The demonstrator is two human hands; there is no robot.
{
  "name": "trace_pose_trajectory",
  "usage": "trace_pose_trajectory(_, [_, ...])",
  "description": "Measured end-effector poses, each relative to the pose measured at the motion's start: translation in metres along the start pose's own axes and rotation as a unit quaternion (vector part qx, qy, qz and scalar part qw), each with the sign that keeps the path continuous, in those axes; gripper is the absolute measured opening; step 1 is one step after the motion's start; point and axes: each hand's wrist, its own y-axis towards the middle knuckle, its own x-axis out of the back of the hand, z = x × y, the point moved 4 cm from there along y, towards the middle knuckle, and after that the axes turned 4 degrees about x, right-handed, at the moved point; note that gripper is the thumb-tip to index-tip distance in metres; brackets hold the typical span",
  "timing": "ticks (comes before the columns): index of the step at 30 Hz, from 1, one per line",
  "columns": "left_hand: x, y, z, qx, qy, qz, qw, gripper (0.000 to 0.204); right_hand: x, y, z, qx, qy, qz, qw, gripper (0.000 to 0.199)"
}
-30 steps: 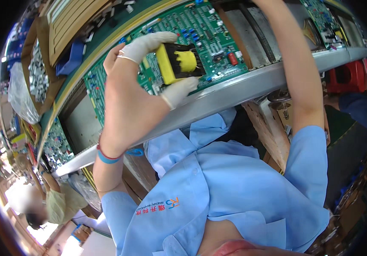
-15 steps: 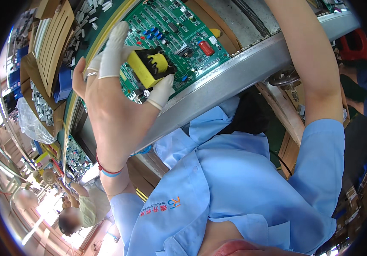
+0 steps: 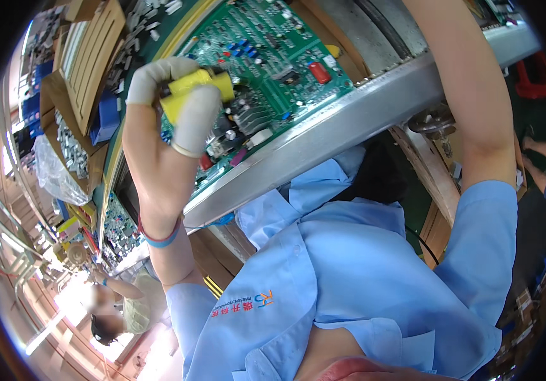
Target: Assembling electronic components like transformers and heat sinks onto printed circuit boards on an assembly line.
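Observation:
My left hand (image 3: 152,140), with white covers on its fingers and thumb, is closed on a yellow-wrapped transformer (image 3: 223,85). It holds the transformer above the left part of a large green circuit board (image 3: 304,47). Components stand on the board, among them small blue parts (image 3: 240,48), a red block-shaped part (image 3: 318,72) and a finned dark part near my thumb. My right forearm (image 3: 466,82) reaches up past the top edge, so the right hand is out of the picture.
A metal rail (image 3: 311,124) runs along the board's near side. To the left are a cardboard box (image 3: 53,120) of small grey parts, a blue bin (image 3: 104,117) and scattered white pieces (image 3: 152,16). Another person (image 3: 134,305) works at the lower left.
My left hand has lifted the transformer off the board, tilting it and curling the fingers round it. The finned part and other components now show. The view has shifted slightly.

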Motion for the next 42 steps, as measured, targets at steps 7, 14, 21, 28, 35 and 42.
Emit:
trace_pose_trajectory(7, [0.035,0.032,0.035,0.04,-0.06,-0.085,0.994,0.043,-0.04,-0.009,0.063,-0.054,0.33,0.223,0.916,0.067])
trace_pose_trajectory(14, [0.009,0.027,-0.033,-0.149,0.112,-0.059,0.981,0.082,-0.033,-0.016,0.045,-0.236,0.484,0.154,0.829,0.053])
trace_pose_trajectory(21, [0.018,0.011,-0.03,-0.063,0.029,-0.093,0.993,0.075,-0.031,-0.01,0.056,-0.237,0.421,0.24,0.842,0.05])
trace_pose_trajectory(28, [-0.002,0.004,-0.008,-0.163,0.235,-0.026,0.958,0.084,-0.017,-0.009,0.0,-0.176,0.379,0.043,0.907,0.039])
trace_pose_trajectory(35, [-0.023,0.002,-0.026,-0.193,0.334,0.036,0.922,0.086,-0.008,-0.008,0.008,-0.15,0.38,0.027,0.912,0.037])
trace_pose_trajectory(42, [-0.044,0.008,-0.021,-0.159,0.412,0.088,0.893,0.07,-0.007,-0.011,0.005,-0.116,0.343,0.046,0.931,0.045])
